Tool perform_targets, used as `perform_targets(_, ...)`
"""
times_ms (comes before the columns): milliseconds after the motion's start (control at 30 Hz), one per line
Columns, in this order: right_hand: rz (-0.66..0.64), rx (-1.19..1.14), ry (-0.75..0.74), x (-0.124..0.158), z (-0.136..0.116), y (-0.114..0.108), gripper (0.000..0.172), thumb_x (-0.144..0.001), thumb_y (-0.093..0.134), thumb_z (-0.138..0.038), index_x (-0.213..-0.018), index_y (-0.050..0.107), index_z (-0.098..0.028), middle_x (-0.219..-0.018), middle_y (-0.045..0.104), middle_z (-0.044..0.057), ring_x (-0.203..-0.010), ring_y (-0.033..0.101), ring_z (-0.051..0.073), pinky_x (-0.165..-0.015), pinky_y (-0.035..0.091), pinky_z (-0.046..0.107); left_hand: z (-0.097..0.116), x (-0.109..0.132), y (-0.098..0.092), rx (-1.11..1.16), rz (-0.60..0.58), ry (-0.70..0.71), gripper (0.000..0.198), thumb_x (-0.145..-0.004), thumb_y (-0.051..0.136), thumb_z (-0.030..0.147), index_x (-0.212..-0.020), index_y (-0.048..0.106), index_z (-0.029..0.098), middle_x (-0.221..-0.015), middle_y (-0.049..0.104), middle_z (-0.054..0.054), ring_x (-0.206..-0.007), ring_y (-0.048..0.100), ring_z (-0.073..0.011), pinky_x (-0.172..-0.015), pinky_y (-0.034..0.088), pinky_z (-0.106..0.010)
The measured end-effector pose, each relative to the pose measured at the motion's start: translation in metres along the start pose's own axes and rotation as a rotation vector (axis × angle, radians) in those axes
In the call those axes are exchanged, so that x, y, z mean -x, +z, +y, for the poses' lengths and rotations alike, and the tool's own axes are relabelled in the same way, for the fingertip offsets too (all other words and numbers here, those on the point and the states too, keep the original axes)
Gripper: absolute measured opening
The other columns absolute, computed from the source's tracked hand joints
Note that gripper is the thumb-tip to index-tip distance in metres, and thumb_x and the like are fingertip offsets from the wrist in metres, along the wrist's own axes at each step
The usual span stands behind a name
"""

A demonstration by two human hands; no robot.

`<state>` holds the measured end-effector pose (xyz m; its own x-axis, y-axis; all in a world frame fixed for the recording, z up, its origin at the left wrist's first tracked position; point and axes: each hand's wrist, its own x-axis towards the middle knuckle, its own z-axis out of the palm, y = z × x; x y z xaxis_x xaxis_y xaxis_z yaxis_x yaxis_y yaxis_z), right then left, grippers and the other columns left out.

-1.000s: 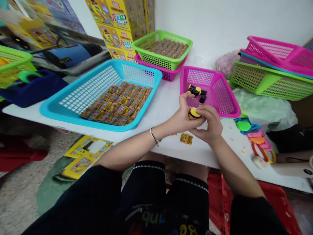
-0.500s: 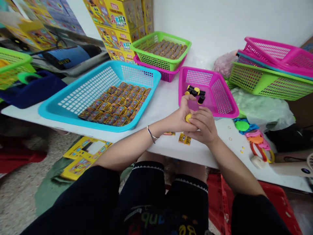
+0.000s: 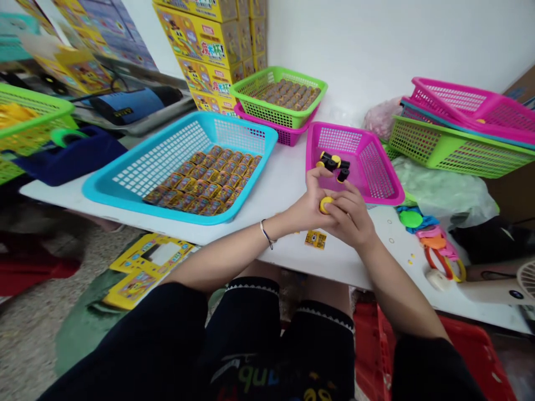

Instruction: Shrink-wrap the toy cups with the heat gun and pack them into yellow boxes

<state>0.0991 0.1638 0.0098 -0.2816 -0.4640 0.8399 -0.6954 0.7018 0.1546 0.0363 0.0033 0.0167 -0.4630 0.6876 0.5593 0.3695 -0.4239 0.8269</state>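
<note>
A single camera sits up on the person's head, looking forward and down, past the near lap [image 3: 251,314] and both hands [image 3: 353,217], toward the far wall [image 3: 355,44].

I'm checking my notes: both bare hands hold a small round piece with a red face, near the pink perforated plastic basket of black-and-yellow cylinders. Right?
Not quite: in the head view, the small round piece shows a yellow face, not red. The left hand and right hand do hold it near the pink perforated plastic basket of black-and-yellow cylinders.
</note>
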Motion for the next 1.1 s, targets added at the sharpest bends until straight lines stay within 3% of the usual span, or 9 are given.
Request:
perform_targets(167,-0.005,0.087,-0.042,0.0,0.01,-0.002,0.053,-0.092,0.073,-0.027,-0.139,0.052,-0.036,-0.113,0.065,0.004,-0.112,0.069,0.023,-0.11,0.056,0.059,-0.001,-0.005,-0.008,-0.228,0.023,0.107,0.062,-0.086,0.073,0.036,-0.125,0.025,0.027,-0.105,0.059,-0.003,-0.097,0.068,-0.0171,-0.081,0.056,-0.033)
perform_targets(300,0.106,0.095,-0.046,-0.004,0.012,-0.006,0.054,-0.089,0.074,-0.021,-0.138,0.054,-0.03,-0.11,0.066,0.006,-0.111,0.068,0.024,-0.106,0.06,0.055,0.035,0.001,-0.012,-0.571,0.008,0.159,0.05,-0.086,0.078,0.034,-0.12,0.043,0.021,-0.117,0.06,-0.011,-0.11,0.064,-0.023,-0.09,0.056,-0.037)
perform_targets(467,0.116,0.075,-0.034,-0.008,0.002,-0.004,0.067,-0.079,0.086,-0.026,-0.138,0.054,-0.035,-0.115,0.067,0.005,-0.112,0.067,0.026,-0.107,0.058,0.058,0.085,0.017,-0.024,-0.76,0.01,0.064,0.024,-0.092,0.072,0.02,-0.114,0.062,0.019,-0.107,0.072,-0.007,-0.098,0.069,-0.0183,-0.086,0.056,-0.031)
perform_targets(567,0.122,0.129,-0.011,-0.01,0.002,-0.007,0.072,-0.077,0.087,-0.033,-0.14,0.053,-0.034,-0.122,0.067,0.007,-0.114,0.065,0.029,-0.109,0.053,0.061,0.103,0.016,-0.081,-0.88,0.09,-0.003,0.02,-0.091,0.073,0.026,-0.109,0.068,0.018,-0.101,0.074,-0.004,-0.084,0.069,-0.0142,-0.08,0.056,-0.028)
perform_targets(667,0.109,0.212,0.086,-0.012,0.007,-0.012,0.067,-0.08,0.081,-0.028,-0.141,0.055,-0.032,-0.123,0.067,0.01,-0.115,0.064,0.031,-0.109,0.051,0.059,0.103,0.005,-0.173,-1.094,0.207,-0.158,0.027,-0.083,0.081,0.03,-0.104,0.069,0.018,-0.087,0.073,0.001,-0.075,0.063,-0.0121,-0.076,0.054,-0.027)
perform_targets(800,0.05,0.3,0.163,-0.013,0.011,-0.014,0.046,-0.084,0.073,-0.021,-0.127,0.062,-0.029,-0.11,0.072,0.006,-0.107,0.067,0.027,-0.108,0.048,0.053,0.084,-0.006,-0.268,-1.38,0.3,-0.722,0.041,-0.082,0.082,0.029,-0.115,0.064,0.013,-0.074,0.07,0.006,-0.075,0.06,-0.0129,-0.089,0.054,-0.033)
perform_targets(867,-0.008,0.344,0.194,-0.012,0.012,-0.012,0.033,-0.085,0.071,-0.021,-0.117,0.066,-0.028,-0.106,0.074,0.005,-0.105,0.068,0.026,-0.109,0.046,0.051,0.075,-0.002,-0.285,-1.409,0.304,-0.838,0.043,-0.087,0.077,0.031,-0.12,0.061,0.007,-0.079,0.072,0.002,-0.085,0.064,-0.0166,-0.094,0.053,-0.035)
perform_targets(967,-0.079,0.385,0.336,-0.008,0.015,-0.009,0.015,-0.089,0.068,-0.025,-0.103,0.072,-0.026,-0.105,0.076,0.004,-0.106,0.067,0.025,-0.108,0.043,0.049,0.065,0.008,-0.288,-1.411,0.264,-0.937,0.04,-0.092,0.073,0.032,-0.117,0.063,0.003,-0.09,0.075,-0.005,-0.1,0.066,-0.0204,-0.1,0.051,-0.035)
perform_targets(1100,-0.117,0.305,0.669,-0.002,0.025,-0.007,0.019,-0.093,0.059,-0.032,-0.097,0.076,-0.023,-0.103,0.075,0.008,-0.101,0.067,0.025,-0.094,0.049,0.042,0.056,0.011,-0.284,-1.375,0.201,-0.995,0.032,-0.095,0.068,0.037,-0.098,0.07,0.005,-0.082,0.072,-0.006,-0.108,0.066,-0.0241,-0.109,0.047,-0.041)
